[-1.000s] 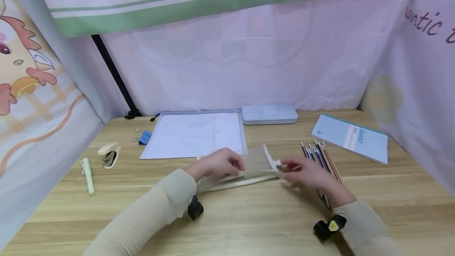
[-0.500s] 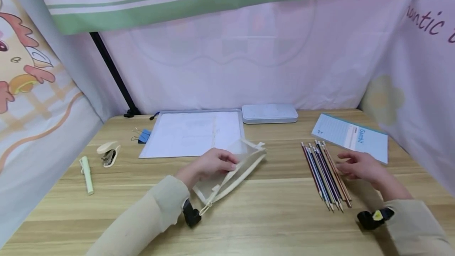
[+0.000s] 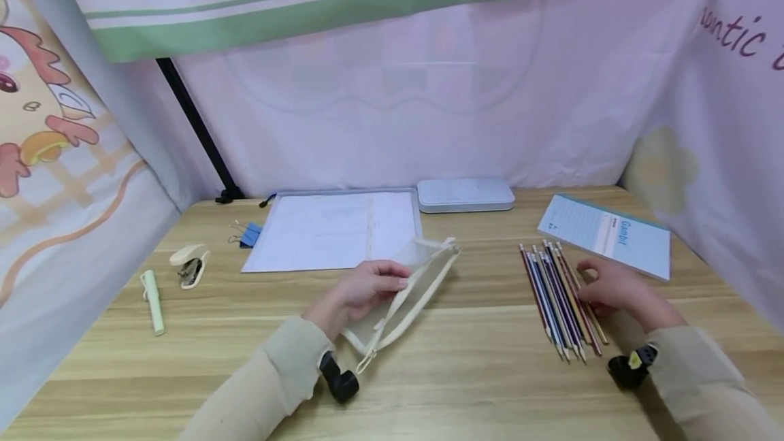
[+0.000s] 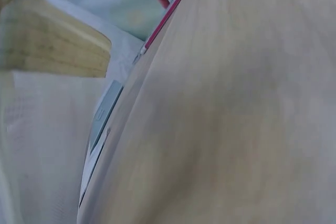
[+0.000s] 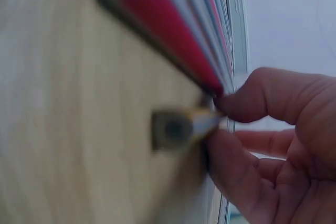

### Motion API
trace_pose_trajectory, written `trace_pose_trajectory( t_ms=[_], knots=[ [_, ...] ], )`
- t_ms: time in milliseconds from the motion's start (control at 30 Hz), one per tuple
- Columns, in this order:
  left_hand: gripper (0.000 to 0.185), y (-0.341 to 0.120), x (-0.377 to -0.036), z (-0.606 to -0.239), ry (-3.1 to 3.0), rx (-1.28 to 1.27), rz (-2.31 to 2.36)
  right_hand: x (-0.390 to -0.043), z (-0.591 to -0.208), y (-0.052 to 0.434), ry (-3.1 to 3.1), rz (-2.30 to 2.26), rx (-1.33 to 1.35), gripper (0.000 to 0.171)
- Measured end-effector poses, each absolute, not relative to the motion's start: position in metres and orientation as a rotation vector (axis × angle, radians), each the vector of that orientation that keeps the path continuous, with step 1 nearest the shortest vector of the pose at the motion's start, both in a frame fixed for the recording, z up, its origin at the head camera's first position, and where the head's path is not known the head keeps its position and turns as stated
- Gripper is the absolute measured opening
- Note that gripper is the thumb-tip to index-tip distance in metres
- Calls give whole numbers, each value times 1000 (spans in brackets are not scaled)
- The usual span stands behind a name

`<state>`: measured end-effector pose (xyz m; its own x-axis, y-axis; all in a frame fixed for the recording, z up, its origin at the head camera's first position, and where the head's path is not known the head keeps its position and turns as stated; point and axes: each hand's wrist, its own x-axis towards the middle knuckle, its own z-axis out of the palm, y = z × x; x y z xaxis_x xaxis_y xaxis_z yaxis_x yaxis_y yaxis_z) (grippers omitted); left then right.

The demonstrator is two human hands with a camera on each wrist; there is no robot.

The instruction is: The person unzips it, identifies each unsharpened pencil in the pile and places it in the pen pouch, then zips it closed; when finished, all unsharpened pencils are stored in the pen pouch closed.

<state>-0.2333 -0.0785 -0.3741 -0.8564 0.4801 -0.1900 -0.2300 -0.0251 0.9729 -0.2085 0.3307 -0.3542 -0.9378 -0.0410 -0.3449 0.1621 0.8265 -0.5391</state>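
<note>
Where pencils (image 3: 556,305) lie bunched, notepad (image 3: 606,233) sits just behind.

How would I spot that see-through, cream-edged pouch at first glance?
On the light wood table, find the person's left hand in front of the white paper sheet. That hand pinches the translucent, cream-edged pouch. Unlike the sheet, the pouch gapes open and has a pale loop.

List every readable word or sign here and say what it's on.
"Gambit": on the notepad; its finer print is too small to read.
"antic": on the right curtain, with cut-off letters either side.
Unreadable: faint print on the paper, too blurred.
Unreadable: mark on the yellow sticker on the right wrist camera, too small.
</note>
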Motion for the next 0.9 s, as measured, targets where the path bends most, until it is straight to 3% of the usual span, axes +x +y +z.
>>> trace_pose_trajectory(
  t_ms=[400, 633, 900],
  knots=[
    [23, -64, -228, -379, 1748, 182, 2045, -205, -349, 323, 2735, -833, 140, 75],
    [22, -61, -223, -377, 1733, 168, 2099, -196, -343, 307, 2656, -1166, 206, 71],
    [28, -50, -220, -380, 1838, 180, 2099, -194, -341, 240, 2432, -1752, 147, 65]
  ],
)
